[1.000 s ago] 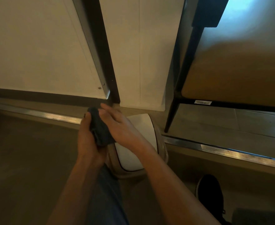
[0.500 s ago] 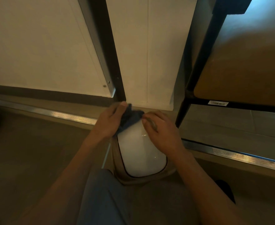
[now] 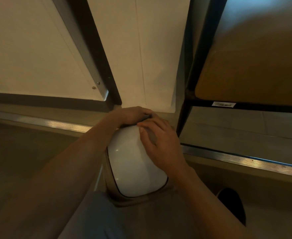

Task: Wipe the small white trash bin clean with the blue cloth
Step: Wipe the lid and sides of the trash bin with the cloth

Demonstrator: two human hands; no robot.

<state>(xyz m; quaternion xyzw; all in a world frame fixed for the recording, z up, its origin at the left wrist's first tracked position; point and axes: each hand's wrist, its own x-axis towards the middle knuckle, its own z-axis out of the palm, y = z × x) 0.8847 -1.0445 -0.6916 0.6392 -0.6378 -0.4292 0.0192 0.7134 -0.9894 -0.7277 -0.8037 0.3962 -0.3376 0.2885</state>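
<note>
Trash bin (image 3: 134, 163) on floor, centre frame. Left hand (image 3: 131, 116) closed on blue cloth (image 3: 146, 119) at lid's 12 o'clock edge; right hand (image 3: 160, 144) flat, holding nothing. Risk: bin tipping w/ hard push. Tight at 12 & 2: wall (image 3: 159, 57), shelf leg (image 3: 184, 114). Free room at 9.

I see the trash bin's lid (image 3: 134, 163) as glossy white plastic, smooth, with small highlights. Around it the bin's rim (image 3: 110, 190) looks matt beige. Beside the bin, a ribbed metal floor strip (image 3: 236, 158) shines like brushed steel. Right of the bin, a frame (image 3: 190, 69) looks matt black, holding a smooth, dull brown wood-like panel (image 3: 253, 66).
</note>
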